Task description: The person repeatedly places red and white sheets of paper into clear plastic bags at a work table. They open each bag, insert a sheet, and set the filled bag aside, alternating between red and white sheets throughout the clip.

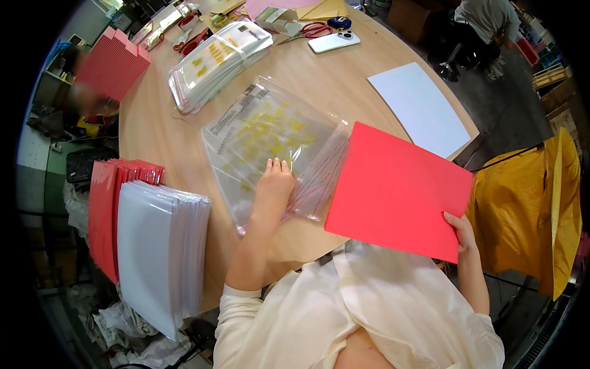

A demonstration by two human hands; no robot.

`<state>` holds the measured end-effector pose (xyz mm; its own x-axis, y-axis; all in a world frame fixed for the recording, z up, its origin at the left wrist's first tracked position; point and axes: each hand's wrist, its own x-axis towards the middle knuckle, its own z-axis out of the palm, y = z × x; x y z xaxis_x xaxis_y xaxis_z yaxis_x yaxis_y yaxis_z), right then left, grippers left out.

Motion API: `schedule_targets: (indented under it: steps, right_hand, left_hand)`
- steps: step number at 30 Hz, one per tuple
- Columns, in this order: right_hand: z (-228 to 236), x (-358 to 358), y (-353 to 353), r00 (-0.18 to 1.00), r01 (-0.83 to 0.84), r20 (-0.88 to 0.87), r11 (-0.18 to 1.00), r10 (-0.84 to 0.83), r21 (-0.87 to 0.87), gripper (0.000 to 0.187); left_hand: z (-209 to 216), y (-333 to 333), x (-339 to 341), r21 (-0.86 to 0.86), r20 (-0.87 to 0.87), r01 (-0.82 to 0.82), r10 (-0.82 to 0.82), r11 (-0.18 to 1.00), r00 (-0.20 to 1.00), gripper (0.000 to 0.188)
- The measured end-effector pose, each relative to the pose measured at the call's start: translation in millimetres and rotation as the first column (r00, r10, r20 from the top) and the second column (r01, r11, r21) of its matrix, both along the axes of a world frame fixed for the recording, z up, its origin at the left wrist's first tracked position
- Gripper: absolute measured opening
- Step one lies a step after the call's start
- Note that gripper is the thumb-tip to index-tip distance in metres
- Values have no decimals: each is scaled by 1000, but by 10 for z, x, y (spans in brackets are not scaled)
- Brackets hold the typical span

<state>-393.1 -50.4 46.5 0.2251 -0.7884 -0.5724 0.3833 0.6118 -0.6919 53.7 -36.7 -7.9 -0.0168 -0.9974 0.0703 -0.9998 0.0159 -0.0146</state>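
My left hand (276, 182) rests on a stack of clear plastic bags (243, 147) with yellow print, its fingers stretched out over the top bag. The bags lie fanned out in the middle of the table, their pink-edged openings toward the right. My right hand (462, 232) grips a flat red sheet (399, 190) by its lower right edge, thumb on top and the other fingers hidden underneath. The red sheet is tilted over the table's front edge, its left side close to the bags. Beyond it lies a white sheet (421, 109) on the table.
Bagged white sheets (153, 246) and bagged red sheets (104, 215) stand at the left edge. Farther back are a banded bundle of bags (215, 58), a red stack (114, 64), scissors (314, 29) and a phone (334, 42). A yellow cloth bag (516, 209) hangs at right; another person (485, 24) sits beyond.
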Motion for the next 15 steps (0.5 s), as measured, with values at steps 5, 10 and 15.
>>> schedule_targets:
  steps: [5,10,15]
  right_hand:
    - [-11,242,-57,996,-93,1,995,93,21,40]
    - [-68,377,-79,992,-123,-23,991,125,50,36]
    - [-173,374,-106,983,-166,-61,983,171,81,36]
  left_hand:
    - [-15,9,25,-21,28,8,-7,1000,1000,38]
    - [70,77,-80,-88,-63,-65,60,994,996,29]
    - [73,149,-121,-234,-114,-89,64,968,991,19]
